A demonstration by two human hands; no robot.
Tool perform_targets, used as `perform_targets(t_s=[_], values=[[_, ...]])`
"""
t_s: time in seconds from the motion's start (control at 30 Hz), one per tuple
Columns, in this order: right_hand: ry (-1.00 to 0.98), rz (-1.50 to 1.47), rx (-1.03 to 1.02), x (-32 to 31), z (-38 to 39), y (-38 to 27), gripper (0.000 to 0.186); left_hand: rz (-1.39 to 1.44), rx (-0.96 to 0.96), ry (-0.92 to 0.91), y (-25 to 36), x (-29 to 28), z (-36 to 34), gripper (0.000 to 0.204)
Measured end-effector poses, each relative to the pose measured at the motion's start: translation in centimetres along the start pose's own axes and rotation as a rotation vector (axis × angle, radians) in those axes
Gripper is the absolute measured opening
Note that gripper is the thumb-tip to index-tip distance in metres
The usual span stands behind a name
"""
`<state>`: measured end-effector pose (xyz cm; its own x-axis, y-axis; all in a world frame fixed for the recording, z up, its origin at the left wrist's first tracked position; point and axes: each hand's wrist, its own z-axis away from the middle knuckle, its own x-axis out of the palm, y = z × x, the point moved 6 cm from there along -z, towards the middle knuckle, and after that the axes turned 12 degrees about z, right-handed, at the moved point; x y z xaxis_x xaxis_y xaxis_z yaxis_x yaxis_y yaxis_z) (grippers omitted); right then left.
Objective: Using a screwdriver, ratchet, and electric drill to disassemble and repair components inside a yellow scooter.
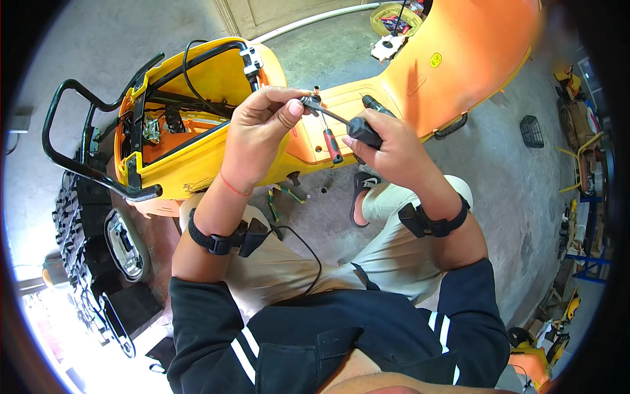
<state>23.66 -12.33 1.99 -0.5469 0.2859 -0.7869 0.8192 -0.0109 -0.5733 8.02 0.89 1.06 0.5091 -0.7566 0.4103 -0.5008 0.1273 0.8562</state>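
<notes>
- Head view: my left hand (262, 128) is pinching a small metal fitting (311, 102) between closed fingertips, just above the orange scooter body (459, 65).
- My right hand (387, 141) is wrapping shut around a black-handled tool (363, 129), its tip meeting the fitting; a red-handled screwdriver (330, 141) is hanging beside it.
- I judge that I am fastening the fitting; steady alignment matters next.
- Concrete floor (499, 171) is lying below, with workshop clutter at the right.

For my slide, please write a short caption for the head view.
Left hand pinches a small metal part while right hand grips a screwdriver above an orange-yellow scooter.
</notes>
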Motion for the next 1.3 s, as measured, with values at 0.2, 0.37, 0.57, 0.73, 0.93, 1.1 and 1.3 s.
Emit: perform_targets(t_s=[0.2, 0.37, 0.57, 0.73, 0.93, 1.1, 1.3], values=[[-0.064, -0.085, 0.015, 1.4, 0.1, 0.3, 0.018, 0.096, -0.041, 0.049, -0.5, -0.2, 0.0, 0.019], [-0.133, -0.237, 0.027, 3.3, 0.3, 0.9, 0.014, 0.080, -0.058, 0.062, -0.7, -0.3, 0.0, 0.020], [-0.321, -0.541, 0.065, 4.2, 0.5, 0.5, 0.015, 0.149, -0.059, 0.044, -0.7, -0.2, 0.1, 0.020], [-0.641, -0.766, 0.310, 4.8, 1.3, 0.5, 0.022, 0.130, -0.078, 0.045, -0.8, -0.2, 0.2, 0.021], [-0.751, -0.935, 0.303, 5.3, 1.6, 0.1, 0.026, 0.089, -0.090, 0.068, -0.8, -0.3, 0.2, 0.021], [-0.850, -1.064, 0.290, 5.7, 1.9, 0.1, 0.031, 0.113, -0.084, 0.059, -0.9, -0.1, 0.3, 0.020], [-0.886, -1.120, 0.299, 6.1, 2.1, -0.2, 0.033, 0.105, 0.004, 0.086, -0.5, 0.2, 0.2, 0.018]])
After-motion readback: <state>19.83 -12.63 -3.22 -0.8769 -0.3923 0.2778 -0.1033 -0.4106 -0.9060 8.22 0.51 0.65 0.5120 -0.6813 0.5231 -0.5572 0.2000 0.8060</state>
